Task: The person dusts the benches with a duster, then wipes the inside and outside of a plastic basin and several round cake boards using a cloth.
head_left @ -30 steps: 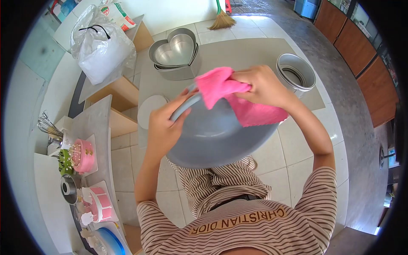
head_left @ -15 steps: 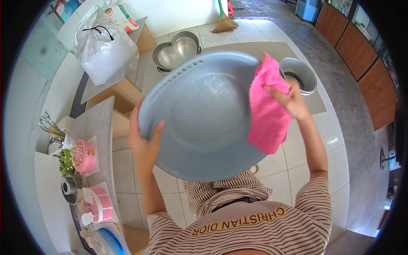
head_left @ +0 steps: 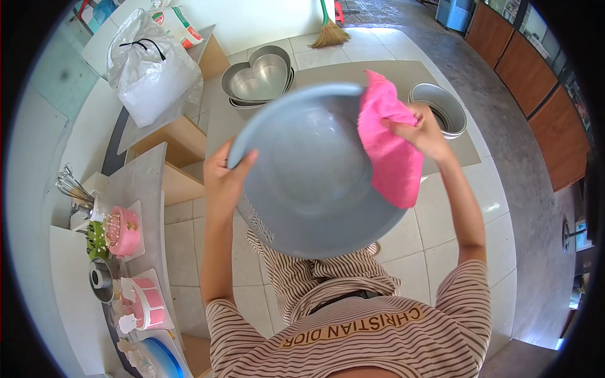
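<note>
A large grey-blue plastic basin (head_left: pixel 302 164) is held up in front of my body, its hollow facing me. My left hand (head_left: pixel 228 169) grips the basin's left rim, thumb on the inside and fingers around the outer side. At the right rim, my right hand (head_left: pixel 421 131) is closed on a bright pink cloth (head_left: pixel 392 154), which drapes over the basin's edge and partly covers its inner wall. Whether the right fingers also clasp the rim behind the cloth is hidden.
Heart-shaped metal pans (head_left: pixel 258 79) and round metal tins (head_left: pixel 438 108) sit on a mat beyond the basin. Decorated cakes (head_left: pixel 121 232) and whisks (head_left: pixel 74 187) line the left shelf. A white plastic bag (head_left: pixel 151 82) stands farther back, and a broom (head_left: pixel 329 34) leans by the wall.
The basin has turned, so its slotted rim section went from upper left to lower left. My left hand moved up and right along the rim; the right hand and cloth shifted slightly left.
</note>
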`<control>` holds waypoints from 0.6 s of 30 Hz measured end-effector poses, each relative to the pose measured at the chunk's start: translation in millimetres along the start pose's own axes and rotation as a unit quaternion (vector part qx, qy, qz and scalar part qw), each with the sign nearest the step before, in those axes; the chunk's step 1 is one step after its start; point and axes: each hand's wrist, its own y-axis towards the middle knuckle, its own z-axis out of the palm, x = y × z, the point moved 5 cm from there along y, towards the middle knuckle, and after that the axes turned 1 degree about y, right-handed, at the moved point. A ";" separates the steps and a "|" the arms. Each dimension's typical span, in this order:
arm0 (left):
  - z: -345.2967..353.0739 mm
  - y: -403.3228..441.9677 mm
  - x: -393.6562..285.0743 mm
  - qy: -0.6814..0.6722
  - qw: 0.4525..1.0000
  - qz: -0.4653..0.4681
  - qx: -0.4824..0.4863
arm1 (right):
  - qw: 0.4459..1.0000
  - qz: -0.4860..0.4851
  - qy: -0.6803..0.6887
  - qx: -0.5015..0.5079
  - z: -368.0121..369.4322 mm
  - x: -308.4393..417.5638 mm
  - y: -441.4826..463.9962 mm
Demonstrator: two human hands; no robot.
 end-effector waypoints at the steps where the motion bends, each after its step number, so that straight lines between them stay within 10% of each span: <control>1: -1.9 -0.4 10.4 -0.001 1.000 -0.003 -0.001 | 0.995 0.027 0.077 -0.049 2.4 -15.7 -7.8; 9: -21.7 -16.4 76.9 -0.118 0.981 -0.053 -0.145 | 0.935 0.211 0.224 -0.177 61.2 -86.3 -84.3; 15: 16.2 -19.9 81.5 -0.217 0.939 -0.080 -0.256 | 0.763 0.209 0.329 -0.516 86.1 -83.8 -120.9; 18: 49.0 -22.7 91.8 -0.331 0.895 -0.085 -0.286 | 0.755 0.231 0.368 -0.492 118.4 -77.3 -121.3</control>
